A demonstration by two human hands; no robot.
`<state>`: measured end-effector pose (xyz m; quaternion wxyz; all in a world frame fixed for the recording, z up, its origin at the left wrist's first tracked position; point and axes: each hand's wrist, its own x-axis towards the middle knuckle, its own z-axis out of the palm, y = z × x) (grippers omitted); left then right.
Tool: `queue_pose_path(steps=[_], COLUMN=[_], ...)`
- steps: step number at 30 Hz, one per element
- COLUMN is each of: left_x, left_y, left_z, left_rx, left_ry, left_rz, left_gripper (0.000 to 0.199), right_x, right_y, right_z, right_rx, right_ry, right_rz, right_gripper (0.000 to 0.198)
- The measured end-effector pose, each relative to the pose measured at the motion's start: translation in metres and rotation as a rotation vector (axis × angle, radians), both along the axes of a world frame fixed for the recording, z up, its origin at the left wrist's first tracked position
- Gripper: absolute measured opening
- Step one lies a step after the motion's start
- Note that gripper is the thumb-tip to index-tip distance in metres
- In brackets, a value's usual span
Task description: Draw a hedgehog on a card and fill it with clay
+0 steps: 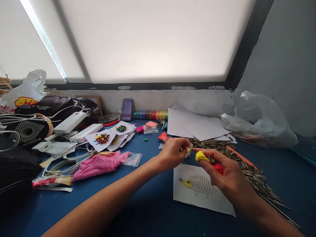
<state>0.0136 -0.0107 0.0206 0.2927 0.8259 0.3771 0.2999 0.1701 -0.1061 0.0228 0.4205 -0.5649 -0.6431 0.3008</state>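
Observation:
My right hand (225, 172) is closed around a lump of yellow modelling clay (202, 157), pinched between thumb and fingers, with a red lump (218, 168) tucked against the palm. Just left of it, my left hand (174, 151) is closed on a small clear plastic wrapper (189, 150) that shows some yellow. Below both hands lies a sheet of paper (182, 196) bearing a hedgehog drawing (201, 185). Its head is covered in yellow clay, with dark dots at the nose and eye.
Sunflower seeds (249, 171) spread along the right. Blank paper sheets (195, 121) and a plastic bag (264, 121) lie behind. Coloured clay blocks (150, 115) line the wall. Finished clay pictures (100, 139), a pink cloth (98, 167), cables and a white power bank (69, 122) crowd the left.

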Motion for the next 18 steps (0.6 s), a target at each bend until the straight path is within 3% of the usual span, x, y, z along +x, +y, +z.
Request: queue_pose_path(steps=[5,10,18], left_x=[0.000,0.000,-0.001], left_y=[-0.003,-0.006,-0.007], left_z=[0.004,0.008,0.013], left_rx=[0.016,0.017,0.124], left_ry=[0.017,-0.003,0.017], left_rz=[-0.061,-0.026,-0.045], left_gripper=[0.015,0.023,0.023], right_x=[0.002,0.007,0.008], right_y=[-0.001,0.002,0.004], right_z=[-0.003,-0.008,-0.006], right_rx=[0.335,0.533,0.803], right_ry=[-0.449,-0.801,-1.015], right_rz=[0.189,0.208,0.159], right_gripper=[0.023,0.025,0.021])
